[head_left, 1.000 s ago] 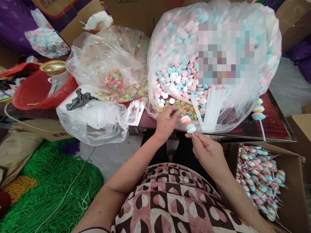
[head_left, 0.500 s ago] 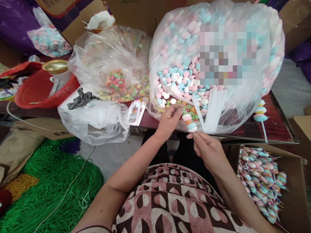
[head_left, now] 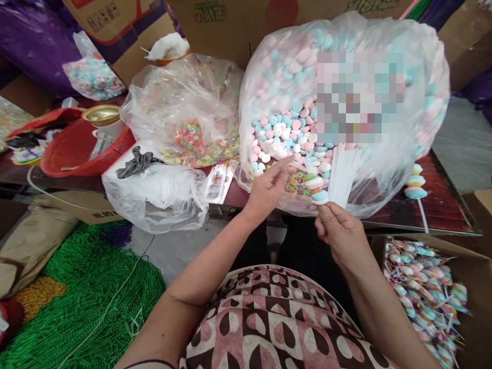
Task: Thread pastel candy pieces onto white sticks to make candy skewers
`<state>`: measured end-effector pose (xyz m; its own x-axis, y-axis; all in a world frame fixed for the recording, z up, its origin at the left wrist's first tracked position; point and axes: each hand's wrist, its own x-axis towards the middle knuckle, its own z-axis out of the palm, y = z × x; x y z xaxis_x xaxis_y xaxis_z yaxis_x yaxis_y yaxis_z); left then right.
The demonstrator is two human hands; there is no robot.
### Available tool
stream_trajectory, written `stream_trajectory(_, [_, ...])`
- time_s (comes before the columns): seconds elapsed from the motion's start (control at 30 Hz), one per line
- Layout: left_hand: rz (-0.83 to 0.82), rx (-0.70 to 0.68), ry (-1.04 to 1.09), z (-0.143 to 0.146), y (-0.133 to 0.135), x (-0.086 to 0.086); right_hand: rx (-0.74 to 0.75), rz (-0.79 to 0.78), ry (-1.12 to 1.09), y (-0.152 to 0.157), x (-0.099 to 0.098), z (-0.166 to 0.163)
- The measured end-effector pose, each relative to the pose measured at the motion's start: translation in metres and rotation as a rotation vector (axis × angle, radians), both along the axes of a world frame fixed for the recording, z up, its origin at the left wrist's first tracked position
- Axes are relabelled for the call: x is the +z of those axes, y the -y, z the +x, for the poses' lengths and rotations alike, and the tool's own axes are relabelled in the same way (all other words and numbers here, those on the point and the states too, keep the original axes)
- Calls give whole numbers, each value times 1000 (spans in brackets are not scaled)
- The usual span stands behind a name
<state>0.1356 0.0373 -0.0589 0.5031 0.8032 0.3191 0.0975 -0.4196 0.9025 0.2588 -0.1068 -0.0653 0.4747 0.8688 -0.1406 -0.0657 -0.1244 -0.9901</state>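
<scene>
My right hand [head_left: 342,228] pinches the lower end of a candy skewer [head_left: 320,193] above the table's front edge. Pink, orange, blue and white pieces are stacked on it, with a green gummy ring at its top. My left hand [head_left: 269,189] reaches out beside it, fingers extended and slightly blurred, with nothing visible in them. Under its fingertips lie green and orange gummy rings [head_left: 298,185] at the bag's mouth. Behind them, pink, blue and white marshmallows [head_left: 284,132] fill a big clear bag [head_left: 388,169]. White sticks [head_left: 342,171] stand bundled to the right of the skewer.
A finished-looking candy skewer [head_left: 416,184] stands at the table's right end. Below it, a cardboard box [head_left: 474,302] holds many wrapped skewers. To the left are a bag of gummy rings [head_left: 184,92], a white plastic bag [head_left: 161,200] and a red basket [head_left: 57,159]. Green cords [head_left: 100,287] cover the floor.
The skewer in my right hand has moved up and right, and a green ring now shows at its top. My left hand's fingers have opened from a pinch and reach toward the bag.
</scene>
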Motion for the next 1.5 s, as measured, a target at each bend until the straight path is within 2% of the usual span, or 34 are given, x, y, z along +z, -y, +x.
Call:
stream_trajectory(0.07, [183, 149, -226, -5, -24, 4, -45, 25, -103, 1, 4, 1])
stream_trajectory(0.13, [379, 202, -543, -8, -47, 4, -74, 43, -164, 1, 8, 1])
stream_trajectory(0.23, [513, 135, -931, -12, -67, 0, -85, 52, -194, 2, 12, -2])
stream_trajectory(0.3, [541, 99, -1026, -14, -72, -2, -85, 49, -203, 2, 12, -3])
stream_trajectory(0.4, [533, 114, -1005, -16, -73, 2, -90, 43, -216, 4, 11, -3])
stream_trajectory(0.5, [438, 138, -861, -14, -74, 8, -95, 36, -231, 5, 10, -3])
stream_trajectory(0.63, [314, 52, -704, 1, -76, 7, -95, 37, -237, 5, 11, -5])
stream_trajectory(0.83, [440, 65, -871, 22, -73, -7, -86, 37, -227, 8, 10, -6])
stream_trajectory(1.0, [580, 80, -934, 15, -60, -10, -78, 30, -234, 9, 6, -7])
stream_trajectory(1.17, [594, 77, -912, 4, -58, -11, -59, 26, -232, 9, 4, -9])
stream_trajectory(1.23, [550, 65, -800, 2, -59, -10, -44, 28, -225, 7, 4, -9])
stream_trajectory(1.3, [412, 84, -593, 2, -56, -8, -43, 42, -205, 3, 6, -9])
stream_trajectory(1.4, [-28, 107, -155, 5, -37, -4, -89, 80, -141, -9, 9, -8])
stream_trajectory(1.5, [-471, -5, 164, 10, -8, -1, -135, 86, -112, -25, 12, -10])
